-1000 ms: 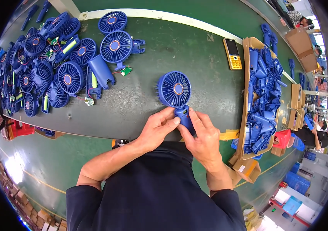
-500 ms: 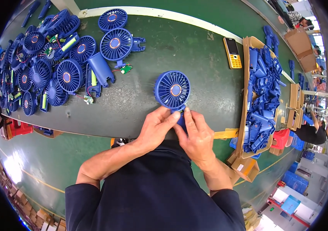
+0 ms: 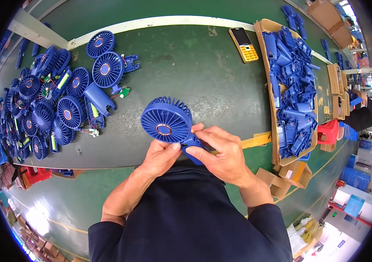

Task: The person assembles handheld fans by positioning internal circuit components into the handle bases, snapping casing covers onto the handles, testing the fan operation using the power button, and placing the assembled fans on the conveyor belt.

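A blue handheld fan [image 3: 166, 120] with a round slatted head and an orange-ringed hub is between my hands, over the table's near edge. Its head tilts up and to the left, and the handle slants down to the right. My left hand [image 3: 160, 158] pinches the fan just below its head. My right hand [image 3: 223, 153] is closed round the handle, with the thumb on the near side and fingers on the far side. Part of the handle is hidden by the fingers.
At left lies a heap of blue fan heads [image 3: 41, 115] with batteries, wires and small green boards. A cardboard box [image 3: 276, 131] of blue plastic casings stands at right, beside a yellow phone [image 3: 243, 45]. Cartons [image 3: 297, 174] sit on the floor.
The fan has turned from upright to a slant, its head tipping left and toward me. My right hand has shifted along the handle. The whole view has swung slightly.
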A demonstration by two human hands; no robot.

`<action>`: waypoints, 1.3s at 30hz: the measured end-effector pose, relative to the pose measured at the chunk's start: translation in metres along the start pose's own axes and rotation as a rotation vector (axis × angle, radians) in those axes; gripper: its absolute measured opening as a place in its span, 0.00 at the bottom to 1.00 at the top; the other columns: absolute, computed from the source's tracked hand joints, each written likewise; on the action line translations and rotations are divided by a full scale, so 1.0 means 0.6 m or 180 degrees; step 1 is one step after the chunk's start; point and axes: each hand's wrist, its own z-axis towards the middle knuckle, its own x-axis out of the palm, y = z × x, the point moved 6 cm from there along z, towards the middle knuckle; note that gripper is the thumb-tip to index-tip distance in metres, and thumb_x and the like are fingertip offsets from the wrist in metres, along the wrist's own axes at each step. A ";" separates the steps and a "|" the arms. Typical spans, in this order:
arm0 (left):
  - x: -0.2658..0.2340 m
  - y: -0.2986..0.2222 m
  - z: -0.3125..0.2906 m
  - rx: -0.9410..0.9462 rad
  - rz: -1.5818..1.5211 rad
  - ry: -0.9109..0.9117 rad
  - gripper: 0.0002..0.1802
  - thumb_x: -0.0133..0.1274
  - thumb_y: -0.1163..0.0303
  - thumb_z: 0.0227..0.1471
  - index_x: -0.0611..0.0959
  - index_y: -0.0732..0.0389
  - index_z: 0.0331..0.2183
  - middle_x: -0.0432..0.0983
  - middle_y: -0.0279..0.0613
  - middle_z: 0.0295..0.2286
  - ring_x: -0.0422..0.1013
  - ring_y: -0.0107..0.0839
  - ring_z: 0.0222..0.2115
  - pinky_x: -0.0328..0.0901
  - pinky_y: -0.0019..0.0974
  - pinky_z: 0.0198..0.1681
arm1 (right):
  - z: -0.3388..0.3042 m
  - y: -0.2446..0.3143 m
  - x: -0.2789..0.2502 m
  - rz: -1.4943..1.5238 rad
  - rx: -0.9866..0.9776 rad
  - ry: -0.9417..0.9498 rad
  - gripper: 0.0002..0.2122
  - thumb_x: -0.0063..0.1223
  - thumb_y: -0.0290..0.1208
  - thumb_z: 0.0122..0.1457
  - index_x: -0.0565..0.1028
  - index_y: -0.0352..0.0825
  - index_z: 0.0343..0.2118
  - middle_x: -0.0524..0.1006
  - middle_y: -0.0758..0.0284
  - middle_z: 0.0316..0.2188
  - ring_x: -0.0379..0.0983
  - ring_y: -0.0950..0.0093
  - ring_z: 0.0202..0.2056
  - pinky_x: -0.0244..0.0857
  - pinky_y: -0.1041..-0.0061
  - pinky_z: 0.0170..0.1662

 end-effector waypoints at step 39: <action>-0.017 0.015 -0.006 -0.0062 0.0819 -0.0509 0.25 0.44 0.59 0.70 0.74 0.72 0.54 0.76 0.61 0.51 0.74 0.46 0.53 0.68 0.49 0.59 | -0.060 -0.059 0.076 0.0769 0.0919 -0.0170 0.10 0.69 0.27 0.54 0.78 0.29 0.36 0.78 0.71 0.25 0.70 0.84 0.23 0.64 0.79 0.27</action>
